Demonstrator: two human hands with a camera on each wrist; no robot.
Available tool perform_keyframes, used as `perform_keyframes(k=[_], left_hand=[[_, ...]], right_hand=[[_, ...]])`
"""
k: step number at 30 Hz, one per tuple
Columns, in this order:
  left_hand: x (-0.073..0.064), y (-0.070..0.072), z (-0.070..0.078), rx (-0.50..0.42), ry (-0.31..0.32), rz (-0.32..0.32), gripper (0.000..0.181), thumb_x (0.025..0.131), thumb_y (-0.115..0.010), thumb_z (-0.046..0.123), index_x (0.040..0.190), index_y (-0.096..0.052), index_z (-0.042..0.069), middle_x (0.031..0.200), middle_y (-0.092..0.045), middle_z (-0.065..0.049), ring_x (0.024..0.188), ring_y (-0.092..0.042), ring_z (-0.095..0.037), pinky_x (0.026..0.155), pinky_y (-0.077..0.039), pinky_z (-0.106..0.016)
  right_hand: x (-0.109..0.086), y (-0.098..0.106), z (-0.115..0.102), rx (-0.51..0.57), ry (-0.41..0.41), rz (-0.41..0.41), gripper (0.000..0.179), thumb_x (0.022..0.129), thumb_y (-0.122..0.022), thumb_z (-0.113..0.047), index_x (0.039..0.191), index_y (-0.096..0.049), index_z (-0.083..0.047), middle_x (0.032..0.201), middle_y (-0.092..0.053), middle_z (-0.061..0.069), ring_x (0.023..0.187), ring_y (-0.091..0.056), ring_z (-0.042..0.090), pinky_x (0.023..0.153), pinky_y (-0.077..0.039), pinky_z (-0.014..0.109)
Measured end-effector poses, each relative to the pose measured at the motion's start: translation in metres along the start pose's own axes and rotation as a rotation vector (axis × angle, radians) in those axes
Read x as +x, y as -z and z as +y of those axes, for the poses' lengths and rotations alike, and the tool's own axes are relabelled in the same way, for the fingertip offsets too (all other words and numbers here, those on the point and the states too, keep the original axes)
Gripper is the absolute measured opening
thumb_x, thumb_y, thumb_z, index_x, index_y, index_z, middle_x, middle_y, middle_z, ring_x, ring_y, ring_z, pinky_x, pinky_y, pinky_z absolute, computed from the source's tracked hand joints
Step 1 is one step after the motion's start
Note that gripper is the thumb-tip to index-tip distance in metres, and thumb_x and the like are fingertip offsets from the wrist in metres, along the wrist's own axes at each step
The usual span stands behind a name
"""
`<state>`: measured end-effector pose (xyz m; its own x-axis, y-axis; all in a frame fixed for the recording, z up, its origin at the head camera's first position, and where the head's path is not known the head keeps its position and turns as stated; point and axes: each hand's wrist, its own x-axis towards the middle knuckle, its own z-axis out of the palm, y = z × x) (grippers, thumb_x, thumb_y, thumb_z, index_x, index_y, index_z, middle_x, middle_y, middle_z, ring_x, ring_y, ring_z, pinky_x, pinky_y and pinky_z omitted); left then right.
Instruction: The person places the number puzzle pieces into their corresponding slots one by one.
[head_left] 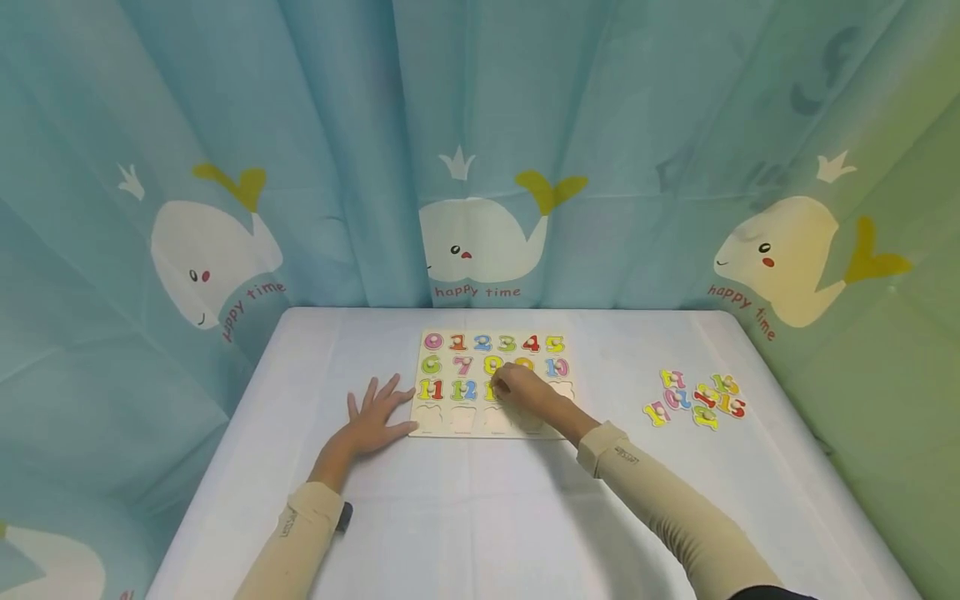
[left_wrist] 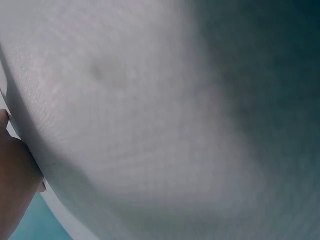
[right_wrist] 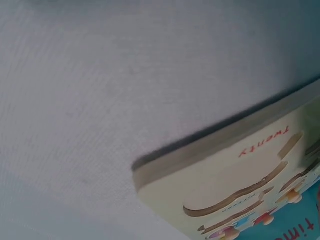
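A wooden number puzzle board [head_left: 477, 421] lies on the table, its upper rows filled with coloured number pieces from 0 to 12. My right hand [head_left: 525, 390] is over the third row, fingertips pinching a yellow number piece [head_left: 491, 391] at the slot right of the 12. The fingers hide most of that piece. On the table at the board's left edge rests my left hand [head_left: 372, 421], fingers spread, with thumb and a fingertip at the edge. In the right wrist view the board's corner [right_wrist: 170, 200] shows an empty recess labelled "Twenty".
Several loose number pieces [head_left: 705, 396] lie in a cluster on the right of the white table [head_left: 465, 517]. A blue curtain [head_left: 480, 108] with whale prints hangs behind the table and along its sides. The left wrist view shows mostly blurred pale cloth [left_wrist: 140, 125].
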<state>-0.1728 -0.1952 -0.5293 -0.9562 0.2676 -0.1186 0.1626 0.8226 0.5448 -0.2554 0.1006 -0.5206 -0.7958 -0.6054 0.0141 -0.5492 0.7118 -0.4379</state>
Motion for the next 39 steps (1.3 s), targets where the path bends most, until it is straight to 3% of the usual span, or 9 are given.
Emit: perform_keyframes(k=[6, 12, 19, 27, 32, 35, 39], left_hand=[[-0.001, 0.001, 0.002, -0.009, -0.005, 0.001, 0.065, 0.086, -0.062, 0.047, 0.14, -0.046, 0.014, 0.155, -0.015, -0.015, 0.138, 0.004, -0.045, 0.097, 0.016, -0.067], [-0.001, 0.004, 0.005, -0.002, 0.001, -0.006, 0.064, 0.087, -0.061, 0.047, 0.14, -0.045, 0.014, 0.155, -0.015, -0.015, 0.138, 0.004, -0.045, 0.098, 0.016, -0.067], [0.0, 0.004, 0.003, 0.0, 0.0, 0.0, 0.064, 0.087, -0.061, 0.046, 0.14, -0.045, 0.013, 0.155, -0.015, -0.016, 0.138, 0.004, -0.045, 0.098, 0.016, -0.067], [0.0, 0.0, 0.003, 0.004, 0.005, -0.002, 0.065, 0.087, -0.061, 0.046, 0.14, -0.045, 0.013, 0.154, -0.015, -0.016, 0.138, 0.004, -0.046, 0.097, 0.016, -0.068], [0.0, -0.002, 0.002, 0.012, 0.007, -0.006, 0.065, 0.086, -0.061, 0.047, 0.141, -0.045, 0.014, 0.155, -0.015, -0.016, 0.138, 0.004, -0.045, 0.097, 0.015, -0.068], [0.0, -0.002, 0.001, 0.011, 0.002, -0.003, 0.067, 0.086, -0.06, 0.049, 0.141, -0.044, 0.014, 0.155, -0.015, -0.016, 0.138, 0.004, -0.045, 0.097, 0.015, -0.068], [0.0, 0.0, 0.0, 0.016, 0.007, 0.001, 0.068, 0.086, -0.06, 0.049, 0.141, -0.044, 0.013, 0.154, -0.015, -0.016, 0.138, 0.004, -0.045, 0.097, 0.015, -0.068]], right_hand=[[-0.003, -0.001, 0.001, 0.07, -0.072, -0.004, 0.013, 0.088, -0.065, -0.006, 0.101, -0.068, -0.005, 0.094, -0.064, 0.003, 0.091, -0.059, 0.015, 0.083, -0.049, 0.027], [-0.009, 0.003, 0.007, 0.139, -0.07, 0.051, 0.013, 0.087, -0.067, -0.005, 0.1, -0.067, -0.003, 0.091, -0.065, 0.003, 0.085, -0.061, 0.014, 0.077, -0.05, 0.027], [-0.023, 0.01, 0.03, 0.103, -0.093, 0.144, 0.013, 0.084, -0.067, 0.0, 0.098, -0.067, -0.001, 0.087, -0.063, 0.004, 0.081, -0.058, 0.017, 0.075, -0.05, 0.03], [-0.044, 0.017, 0.059, 0.037, -0.117, 0.16, 0.012, 0.085, -0.067, -0.002, 0.097, -0.066, -0.002, 0.09, -0.064, 0.005, 0.086, -0.059, 0.019, 0.08, -0.049, 0.034], [-0.061, 0.027, 0.075, 0.041, -0.105, 0.211, 0.009, 0.084, -0.066, 0.001, 0.094, -0.066, 0.001, 0.085, -0.06, 0.006, 0.078, -0.057, 0.02, 0.073, -0.05, 0.034], [-0.072, 0.034, 0.084, 0.022, -0.16, 0.243, 0.007, 0.085, -0.065, 0.001, 0.092, -0.065, 0.002, 0.081, -0.057, 0.006, 0.075, -0.055, 0.02, 0.07, -0.049, 0.036], [-0.085, 0.044, 0.096, -0.024, -0.31, 0.297, 0.009, 0.088, -0.062, -0.002, 0.093, -0.064, 0.004, 0.081, -0.057, 0.01, 0.076, -0.055, 0.024, 0.069, -0.049, 0.039]])
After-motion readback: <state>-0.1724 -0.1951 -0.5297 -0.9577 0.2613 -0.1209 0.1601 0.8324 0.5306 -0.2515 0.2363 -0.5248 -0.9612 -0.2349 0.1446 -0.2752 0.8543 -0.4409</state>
